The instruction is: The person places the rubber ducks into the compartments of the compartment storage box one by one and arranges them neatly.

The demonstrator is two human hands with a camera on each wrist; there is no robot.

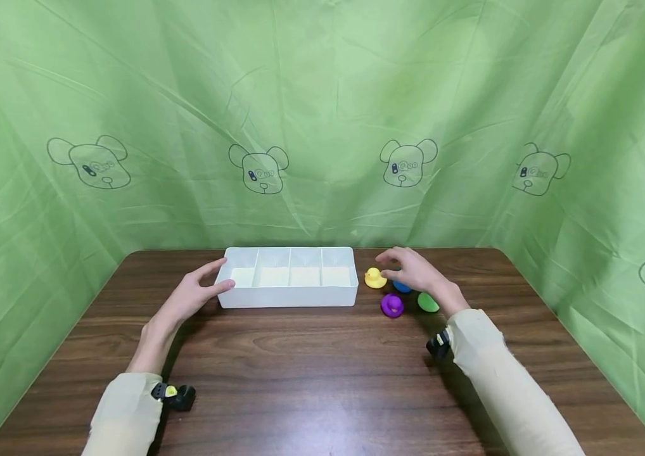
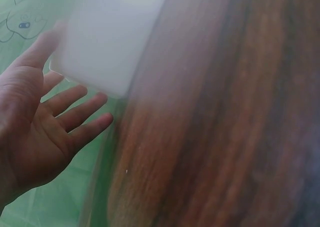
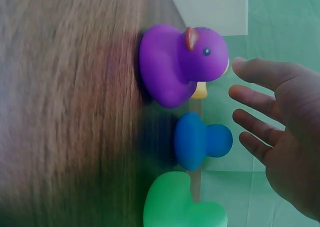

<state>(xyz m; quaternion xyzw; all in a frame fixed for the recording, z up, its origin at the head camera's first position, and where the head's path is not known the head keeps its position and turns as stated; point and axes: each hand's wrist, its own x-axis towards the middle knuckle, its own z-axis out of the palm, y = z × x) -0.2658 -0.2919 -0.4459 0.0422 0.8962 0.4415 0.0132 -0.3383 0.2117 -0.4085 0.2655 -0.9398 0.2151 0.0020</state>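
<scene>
A white divided box (image 1: 288,297) stands at the back middle of the table. My left hand (image 1: 188,295) is at its left end, thumb and fingers spread about that corner. In the left wrist view the fingers (image 2: 82,109) look extended beside the box; whether they press it I cannot tell. My right hand (image 1: 414,269) hovers over the rubber ducks, fingers loosely bent, nothing visibly held. A yellow duck (image 1: 376,278) lies by its fingertips, and a blue duck (image 3: 190,142) is partly beneath the hand. Nearer the front sit a purple duck (image 3: 165,67) and a green duck (image 3: 170,204).
The brown wooden table (image 1: 300,373) carries the box and the ducks. A green curtain (image 1: 322,114) with printed bear heads hangs round its back and sides. A small black camera (image 1: 184,398) is strapped to the left wrist, another (image 1: 438,345) to the right.
</scene>
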